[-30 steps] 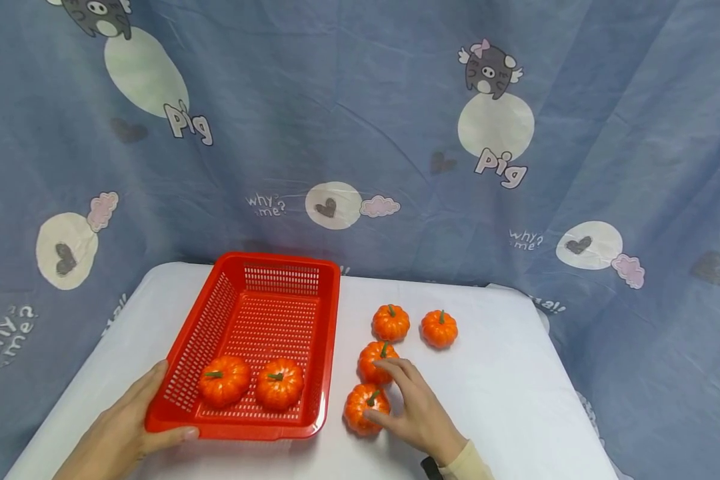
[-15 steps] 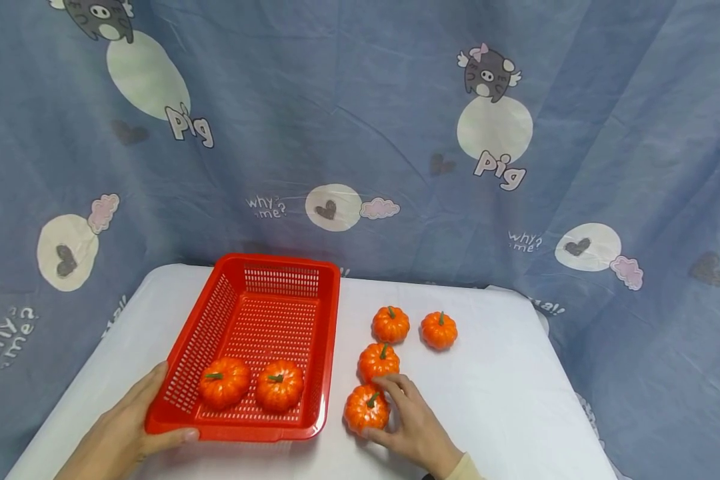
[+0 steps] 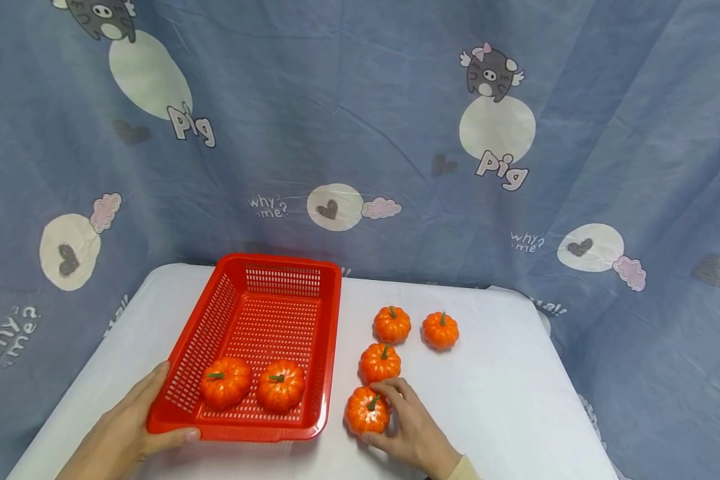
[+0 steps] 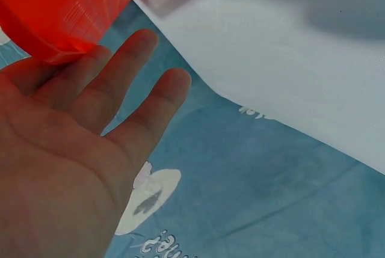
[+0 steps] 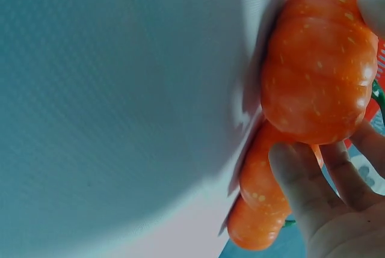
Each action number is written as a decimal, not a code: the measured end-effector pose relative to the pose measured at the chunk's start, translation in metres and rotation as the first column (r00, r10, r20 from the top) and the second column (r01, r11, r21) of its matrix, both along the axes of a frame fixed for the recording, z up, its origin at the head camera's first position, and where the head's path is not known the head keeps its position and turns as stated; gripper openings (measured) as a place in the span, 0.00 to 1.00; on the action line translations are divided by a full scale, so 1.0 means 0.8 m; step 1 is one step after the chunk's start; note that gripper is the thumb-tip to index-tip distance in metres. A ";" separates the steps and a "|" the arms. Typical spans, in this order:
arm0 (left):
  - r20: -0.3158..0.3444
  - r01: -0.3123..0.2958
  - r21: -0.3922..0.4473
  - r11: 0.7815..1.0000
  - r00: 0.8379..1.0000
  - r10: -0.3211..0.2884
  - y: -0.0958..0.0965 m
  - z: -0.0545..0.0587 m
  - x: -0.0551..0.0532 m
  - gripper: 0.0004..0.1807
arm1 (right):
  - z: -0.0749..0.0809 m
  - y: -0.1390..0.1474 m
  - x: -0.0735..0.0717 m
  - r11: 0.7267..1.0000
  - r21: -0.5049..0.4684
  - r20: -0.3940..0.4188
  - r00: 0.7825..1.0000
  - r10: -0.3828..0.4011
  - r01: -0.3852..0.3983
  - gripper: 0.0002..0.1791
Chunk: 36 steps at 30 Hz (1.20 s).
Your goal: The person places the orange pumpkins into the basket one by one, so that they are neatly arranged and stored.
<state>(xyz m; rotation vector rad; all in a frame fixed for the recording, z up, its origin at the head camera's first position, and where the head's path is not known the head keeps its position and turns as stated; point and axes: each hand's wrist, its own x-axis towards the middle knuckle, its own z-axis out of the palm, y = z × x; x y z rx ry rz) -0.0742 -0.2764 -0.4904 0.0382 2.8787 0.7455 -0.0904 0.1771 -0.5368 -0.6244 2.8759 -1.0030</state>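
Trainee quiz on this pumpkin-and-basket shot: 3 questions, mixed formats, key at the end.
1. Count: how many orange pumpkins lie inside the red basket?

2. True or false: the left hand is holding a pumpkin.

3. Fill in "nearest to" or "farthest from": of the four pumpkins outside the red basket, the right hand has its thumb and fingers on the one ____ the patterned back cloth.

Key:
1. Two.
2. False; it is on the basket's near-left corner.
3. Farthest from: the front pumpkin of the four.
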 end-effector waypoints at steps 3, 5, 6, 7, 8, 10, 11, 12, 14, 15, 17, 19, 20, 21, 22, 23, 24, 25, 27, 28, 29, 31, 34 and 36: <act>-0.008 0.002 0.003 1.000 1.000 -0.002 0.000 0.000 0.001 0.77 | 0.002 -0.001 0.001 1.000 0.005 0.035 0.999 -0.006 0.005 0.41; -0.013 0.004 0.004 1.000 1.000 -0.004 0.000 0.000 0.001 0.77 | 0.003 -0.002 0.001 1.000 0.009 0.046 0.999 -0.005 0.005 0.41; -0.014 0.005 0.004 1.000 1.000 -0.005 0.000 0.000 0.001 0.77 | 0.003 -0.002 0.001 1.000 0.012 0.048 0.999 -0.005 0.004 0.41; -0.017 0.006 0.003 1.000 1.000 -0.006 0.000 0.000 0.001 0.77 | 0.003 -0.002 0.001 1.000 0.013 0.048 0.999 -0.004 0.003 0.41; -0.014 0.004 0.002 1.000 1.000 -0.004 0.000 0.000 0.000 0.77 | 0.004 -0.002 0.001 1.000 0.016 0.048 0.999 -0.002 0.002 0.41; -0.023 0.008 0.001 1.000 1.000 -0.008 0.000 -0.001 0.000 0.77 | 0.004 -0.002 0.002 1.000 0.013 0.036 0.999 0.005 -0.006 0.41; -0.027 0.010 0.000 1.000 1.000 -0.010 -0.001 -0.001 0.000 0.78 | 0.004 -0.002 0.002 1.000 0.011 0.023 1.000 0.010 -0.011 0.41; -0.027 0.010 -0.002 1.000 1.000 -0.010 -0.001 -0.001 0.001 0.78 | 0.004 -0.001 0.002 1.000 0.009 0.006 1.000 0.014 -0.014 0.41; -0.027 0.011 0.000 1.000 1.000 -0.011 -0.001 0.000 0.001 0.78 | 0.005 0.000 0.002 1.000 -0.004 -0.040 0.999 0.024 -0.024 0.41; -0.026 0.011 0.002 1.000 1.000 -0.011 -0.001 0.000 0.001 0.78 | 0.005 0.001 0.001 0.999 -0.013 -0.065 0.997 0.029 -0.030 0.41; -0.019 0.009 0.003 1.000 1.000 -0.009 -0.001 0.001 0.001 0.78 | 0.006 0.002 0.000 0.999 -0.028 -0.113 0.993 0.036 -0.039 0.41; -0.008 0.005 0.006 1.000 1.000 -0.005 -0.001 0.001 0.000 0.78 | 0.007 0.003 -0.001 0.998 -0.040 -0.147 0.988 0.040 -0.046 0.41; -0.003 0.003 0.007 1.000 1.000 -0.003 0.000 0.002 0.000 0.77 | 0.008 0.004 -0.002 0.998 -0.046 -0.159 0.986 0.042 -0.050 0.41; -0.002 0.002 0.006 1.000 1.000 -0.002 0.000 0.002 -0.001 0.77 | 0.009 0.004 -0.002 0.997 -0.049 -0.170 0.984 0.044 -0.053 0.41; -0.003 0.002 0.005 1.000 1.000 -0.002 0.000 0.002 -0.001 0.77 | 0.009 0.005 -0.003 0.997 -0.051 -0.181 0.982 0.046 -0.056 0.41; -0.003 0.002 0.004 1.000 1.000 -0.002 0.000 0.002 -0.002 0.77 | 0.010 0.005 -0.004 0.997 -0.052 -0.190 0.981 0.047 -0.058 0.41; -0.003 0.001 0.002 1.000 1.000 -0.001 0.000 0.002 -0.002 0.77 | 0.010 0.006 -0.005 0.997 -0.055 -0.196 0.979 0.048 -0.060 0.41; -0.002 0.000 0.001 1.000 1.000 0.000 0.000 0.002 -0.002 0.77 | 0.011 0.006 -0.006 0.996 -0.059 -0.200 0.979 0.048 -0.061 0.41; 0.001 -0.002 0.001 1.000 1.000 0.002 0.000 0.003 -0.002 0.77 | 0.013 0.006 -0.008 0.996 -0.063 -0.207 0.977 0.045 -0.060 0.41; 0.004 -0.004 0.003 1.000 1.000 0.004 0.000 0.003 -0.002 0.77 | 0.014 0.006 -0.009 0.996 -0.067 -0.211 0.977 0.045 -0.060 0.41; 0.011 -0.007 0.004 1.000 1.000 0.007 0.000 0.003 -0.001 0.77 | 0.015 0.006 -0.010 0.996 -0.072 -0.212 0.976 0.042 -0.059 0.41; 0.016 -0.010 0.007 1.000 1.000 0.009 -0.001 0.003 -0.001 0.77 | 0.017 0.006 -0.012 0.995 -0.082 -0.216 0.976 0.038 -0.057 0.41; 0.013 -0.008 0.006 1.000 1.000 0.008 -0.001 0.002 0.000 0.77 | 0.021 0.005 -0.016 0.993 -0.099 -0.227 0.973 0.035 -0.059 0.41; 0.011 -0.009 0.004 1.000 1.000 0.009 -0.001 0.001 0.000 0.77 | 0.024 0.004 -0.018 0.992 -0.111 -0.231 0.972 0.032 -0.060 0.41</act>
